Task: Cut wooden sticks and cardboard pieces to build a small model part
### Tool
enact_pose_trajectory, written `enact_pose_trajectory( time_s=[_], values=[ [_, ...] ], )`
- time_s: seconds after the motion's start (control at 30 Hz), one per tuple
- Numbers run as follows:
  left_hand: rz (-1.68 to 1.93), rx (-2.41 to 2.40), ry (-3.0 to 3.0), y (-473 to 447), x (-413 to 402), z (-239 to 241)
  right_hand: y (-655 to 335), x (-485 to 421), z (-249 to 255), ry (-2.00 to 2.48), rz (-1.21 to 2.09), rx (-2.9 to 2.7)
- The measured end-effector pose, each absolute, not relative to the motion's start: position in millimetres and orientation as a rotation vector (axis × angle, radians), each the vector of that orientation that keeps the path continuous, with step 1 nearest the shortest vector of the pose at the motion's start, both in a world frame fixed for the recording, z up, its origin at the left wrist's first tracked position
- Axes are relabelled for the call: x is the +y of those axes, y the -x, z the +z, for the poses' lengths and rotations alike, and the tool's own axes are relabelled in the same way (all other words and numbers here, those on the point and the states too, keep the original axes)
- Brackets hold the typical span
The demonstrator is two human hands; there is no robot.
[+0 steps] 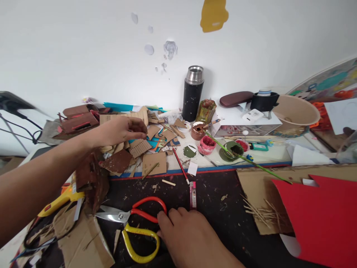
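Note:
Above a heap of cardboard scraps (141, 148), my left hand (122, 128) hovers with loosely curved fingers and the thumb apart; nothing shows in it. My right hand (189, 232) is low on the dark table mat, its fingers curled at the end of the red handle of the scissors (142, 243). The scissors lie with blades parted, one handle red and one yellow. My right fingertips are partly hidden. Just beyond that hand lies a small pink-and-white labelled stick (193, 195), with a red pencil (181, 166) farther back.
Open paint pots, brown (198, 131), pink (206, 145) and green (231, 151), stand behind the mat. A black flask (193, 93) rises near the wall. At left is a yellow glue gun (57, 201). Red card (323, 219) and thin sticks (263, 212) lie on cardboard at right.

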State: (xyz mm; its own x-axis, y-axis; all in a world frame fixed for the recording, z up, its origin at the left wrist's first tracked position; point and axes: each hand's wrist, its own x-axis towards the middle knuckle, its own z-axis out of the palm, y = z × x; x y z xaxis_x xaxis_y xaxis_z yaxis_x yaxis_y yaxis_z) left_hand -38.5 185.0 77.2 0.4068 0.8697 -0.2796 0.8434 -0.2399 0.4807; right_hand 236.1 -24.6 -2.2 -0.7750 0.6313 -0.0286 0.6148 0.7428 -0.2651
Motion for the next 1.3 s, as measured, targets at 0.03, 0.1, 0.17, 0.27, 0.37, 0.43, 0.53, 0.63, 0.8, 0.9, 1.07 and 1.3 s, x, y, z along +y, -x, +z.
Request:
enact_pose_trajectory(
  time_s=[0.03, 0.1, 0.17, 0.27, 0.37, 0.43, 0.53, 0.63, 0.8, 0.9, 1.07, 1.3],
  values=[
    [0.075, 1.426, -2.065, 37, 182, 77, -236, -25, -2, 1.032, 0.407, -2.874],
    [0.086, 1.381, -2.014, 33, 177, 76, -235, -25, -1, 1.04, 0.422, -2.88],
    [0.07, 1.362, -2.013, 31, 171, 74, -235, -26, 0, 1.062, 0.44, -2.883],
    [0.001, 1.403, -2.101, 27, 162, 71, -235, -27, 3, 1.086, 0.458, -2.881],
    [-0.106, 1.417, -2.153, 21, 152, 65, -235, -26, 6, 1.078, 0.478, -2.891],
    [-0.188, 1.42, -2.171, 16, 146, 61, -235, -25, 7, 1.072, 0.507, -2.907],
    [-0.245, 1.42, -2.206, 11, 140, 56, -234, -24, 8, 1.08, 0.546, -2.911],
    [-0.248, 1.401, -2.2, 8, 138, 54, -234, -23, 9, 1.086, 0.567, -2.914],
    [-0.251, 1.459, -2.173, 9, 138, 55, -234, -23, 10, 1.075, 0.548, -2.93],
    [-0.224, 1.465, -2.176, 15, 139, 56, -234, -23, 9, 1.07, 0.514, -2.926],
    [-0.181, 1.474, -2.193, 22, 139, 60, -235, -25, 5, 1.071, 0.483, -2.914],
    [-0.234, 1.505, -2.246, 26, 136, 63, -235, -25, 4, 1.071, 0.445, -2.883]
  ],
)
